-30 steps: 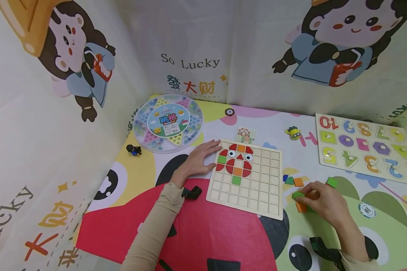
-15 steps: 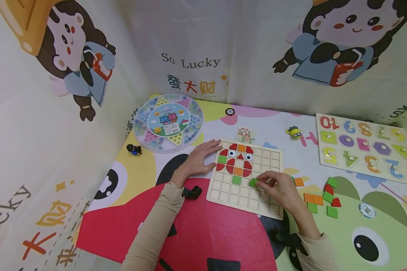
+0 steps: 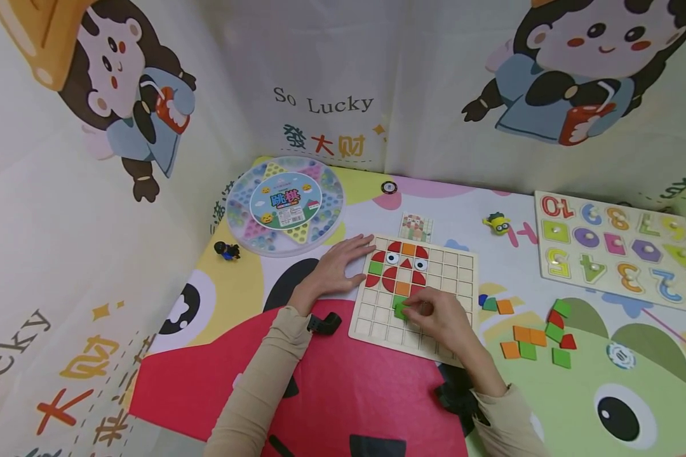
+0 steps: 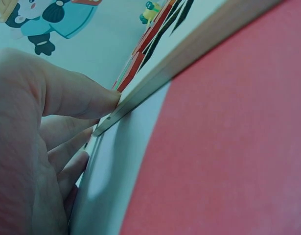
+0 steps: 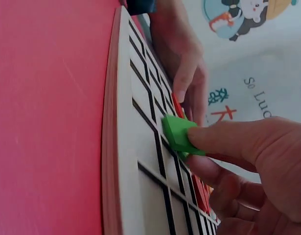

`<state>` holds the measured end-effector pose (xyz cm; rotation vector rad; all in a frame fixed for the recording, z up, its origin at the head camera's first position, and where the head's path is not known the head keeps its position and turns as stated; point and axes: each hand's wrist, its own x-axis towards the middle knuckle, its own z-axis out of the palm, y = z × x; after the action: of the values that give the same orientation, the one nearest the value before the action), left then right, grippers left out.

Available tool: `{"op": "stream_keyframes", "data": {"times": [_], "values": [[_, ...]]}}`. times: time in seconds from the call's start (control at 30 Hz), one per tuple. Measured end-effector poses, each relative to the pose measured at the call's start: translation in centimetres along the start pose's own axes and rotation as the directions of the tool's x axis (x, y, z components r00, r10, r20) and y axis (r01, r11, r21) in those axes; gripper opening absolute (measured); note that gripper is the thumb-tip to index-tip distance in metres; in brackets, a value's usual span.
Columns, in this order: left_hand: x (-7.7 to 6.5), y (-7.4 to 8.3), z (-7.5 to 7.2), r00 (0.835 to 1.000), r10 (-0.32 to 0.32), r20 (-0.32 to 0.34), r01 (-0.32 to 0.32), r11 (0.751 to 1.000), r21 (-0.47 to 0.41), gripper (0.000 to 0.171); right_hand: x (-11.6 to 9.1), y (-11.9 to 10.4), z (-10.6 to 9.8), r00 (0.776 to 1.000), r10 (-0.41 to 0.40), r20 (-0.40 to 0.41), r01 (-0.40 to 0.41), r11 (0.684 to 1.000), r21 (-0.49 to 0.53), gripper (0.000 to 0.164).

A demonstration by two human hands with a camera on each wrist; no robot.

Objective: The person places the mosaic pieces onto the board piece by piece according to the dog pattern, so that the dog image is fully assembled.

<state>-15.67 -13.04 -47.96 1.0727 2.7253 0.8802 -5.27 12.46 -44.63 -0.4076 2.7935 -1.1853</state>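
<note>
The square wooden grid board [image 3: 454,270] lies on the cloth, with red, orange, green and eye-printed tiles set in its upper left. My left hand [image 3: 337,266] rests along the board's left edge, fingers extended, thumb tip at the rim; the left wrist view shows the thumb [image 4: 86,95] against that edge. Between right thumb and fingers, a green square tile [image 5: 178,133] is pinched and tilted, low over the grid. It sits just below the column with the orange tile [image 3: 403,289]. My right hand [image 3: 440,317] covers the lower middle cells in the head view.
Loose orange, green and red tiles [image 3: 529,335] lie right of the board. A small pattern card [image 3: 416,227] touches its top edge. Beyond stand a round Chinese checkers set [image 3: 286,206], a number puzzle board [image 3: 623,247], two small figurines and poker chips.
My right hand has come left from the loose tiles onto the board, carrying the green tile to the cells below the orange one. My left hand stays at the board's edge.
</note>
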Motion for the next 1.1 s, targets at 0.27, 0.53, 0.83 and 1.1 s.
{"op": "stream_keyframes", "data": {"times": [0.27, 0.53, 0.83, 1.1], "values": [[0.1, -0.1, -0.1, 1.0, -0.002, 0.0, 0.002, 1.0, -0.004, 0.064, 0.1, -0.6, 0.4, 0.999, -0.023, 0.048, 0.026, 0.998, -0.06, 0.005], [0.0, 0.0, -0.1, 1.0, 0.004, -0.006, -0.004, 1.0, 0.001, 0.064, -0.1, -0.4, 0.2, 0.999, -0.047, 0.016, 0.048, 0.996, -0.073, 0.006], [-0.1, -0.1, 0.0, 1.0, 0.0, 0.003, 0.0, 1.0, -0.008, 0.064, -1.9, 3.3, -5.5, 0.976, 0.06, -0.208, -0.099, 0.978, -0.183, 0.02], [0.0, -0.1, 0.0, 1.0, -0.007, 0.003, 0.007, 1.0, -0.005, 0.064, -5.4, 8.4, -12.2, 0.897, 0.313, -0.311, -0.389, 0.894, -0.223, 0.032]]}}
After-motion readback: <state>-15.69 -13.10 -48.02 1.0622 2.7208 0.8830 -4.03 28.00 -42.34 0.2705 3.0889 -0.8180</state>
